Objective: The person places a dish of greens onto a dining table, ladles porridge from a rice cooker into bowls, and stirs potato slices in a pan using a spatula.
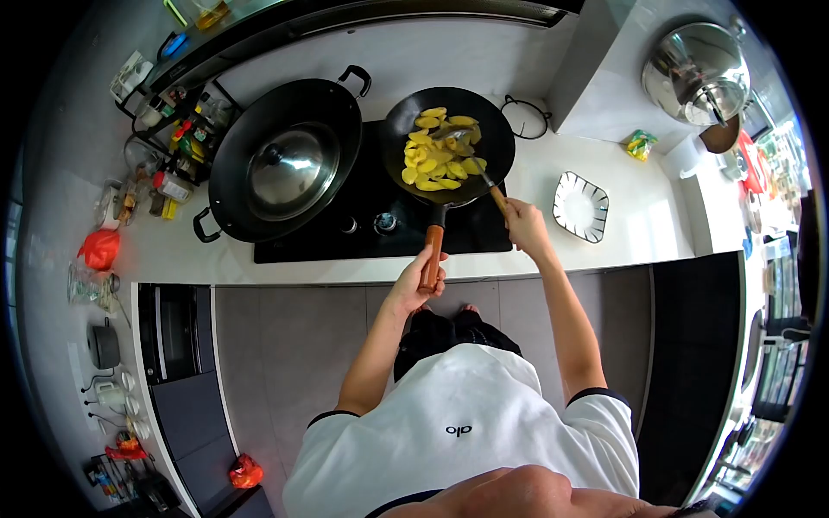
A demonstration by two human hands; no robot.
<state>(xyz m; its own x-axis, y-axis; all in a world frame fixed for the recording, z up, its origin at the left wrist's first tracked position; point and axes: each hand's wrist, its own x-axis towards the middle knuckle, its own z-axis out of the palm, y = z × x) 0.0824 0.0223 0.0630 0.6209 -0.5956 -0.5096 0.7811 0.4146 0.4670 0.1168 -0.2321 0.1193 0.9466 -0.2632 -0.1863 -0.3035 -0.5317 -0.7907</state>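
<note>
My left hand [420,281] is wrapped round the wooden handle of a dark frying pan [492,121] on the right side of the cooktop. In the pan lie many yellow slices [423,161], which look like potato. My right hand [523,226] grips the wooden handle of a metal spatula [485,175]. Its blade is among the slices, partly hidden by them. Right of my right hand, a white dish [580,207] with dark stripes on its rim stands on the counter.
A large black wok [237,138] with a glass lid [294,173] inside covers the cooktop's left. Seasoning bottles [186,151] crowd the left corner. A black wire ring [528,118] lies behind the pan. A steel pot [695,73] and a yellow-green packet [640,145] are at right.
</note>
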